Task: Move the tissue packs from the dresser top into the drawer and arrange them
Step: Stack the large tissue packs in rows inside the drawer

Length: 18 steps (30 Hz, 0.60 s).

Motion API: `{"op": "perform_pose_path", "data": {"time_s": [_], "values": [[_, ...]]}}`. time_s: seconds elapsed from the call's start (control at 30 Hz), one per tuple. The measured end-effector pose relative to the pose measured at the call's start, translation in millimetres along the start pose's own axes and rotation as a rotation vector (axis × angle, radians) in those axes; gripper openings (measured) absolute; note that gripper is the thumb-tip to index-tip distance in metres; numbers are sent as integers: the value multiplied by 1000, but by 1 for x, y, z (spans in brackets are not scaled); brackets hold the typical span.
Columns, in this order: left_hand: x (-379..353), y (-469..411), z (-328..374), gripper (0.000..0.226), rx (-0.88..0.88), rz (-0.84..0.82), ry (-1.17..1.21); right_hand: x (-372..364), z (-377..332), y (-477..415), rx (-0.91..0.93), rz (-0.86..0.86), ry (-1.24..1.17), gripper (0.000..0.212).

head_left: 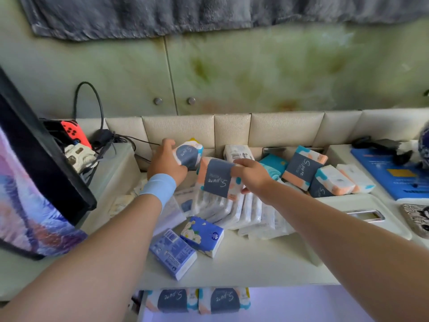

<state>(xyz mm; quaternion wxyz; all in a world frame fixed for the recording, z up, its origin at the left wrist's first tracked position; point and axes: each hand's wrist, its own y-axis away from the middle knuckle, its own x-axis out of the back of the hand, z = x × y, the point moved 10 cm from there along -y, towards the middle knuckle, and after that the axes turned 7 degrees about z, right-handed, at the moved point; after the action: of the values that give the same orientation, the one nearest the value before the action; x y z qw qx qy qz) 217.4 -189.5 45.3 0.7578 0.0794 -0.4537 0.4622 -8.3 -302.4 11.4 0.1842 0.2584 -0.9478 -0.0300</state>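
Note:
Many tissue packs lie on the dresser top [255,261]. My left hand [166,161] grips a grey-banded pack [189,154] at the back left. My right hand [251,174] holds another grey-banded pack [218,177] above a fanned stack of white packs [241,212]. More grey-banded packs [304,168] and a teal pack [274,165] lie at the back right. Two blue packs [202,235] [173,253] rest near the front. The open drawer [301,305] below holds two grey-banded packs [171,300] [224,299] side by side.
A dark-framed screen [34,177] leans at the left, with a game controller [75,131] and cables [102,140] behind it. A white tray [371,217], a blue booklet [394,175] and a patterned phone case [417,219] lie at the right. A padded wall backs the dresser.

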Motion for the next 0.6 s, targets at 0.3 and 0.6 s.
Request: {"op": "perform_pose_path", "data": {"time_s": [0.3,0.6], "values": [[59,76,22,54,-212,-207,-64,15,-14,71,67,0,83,36],[97,208,-8,37,-319,-386,-285,-8,-6,181,232,-126,364,41]]}}
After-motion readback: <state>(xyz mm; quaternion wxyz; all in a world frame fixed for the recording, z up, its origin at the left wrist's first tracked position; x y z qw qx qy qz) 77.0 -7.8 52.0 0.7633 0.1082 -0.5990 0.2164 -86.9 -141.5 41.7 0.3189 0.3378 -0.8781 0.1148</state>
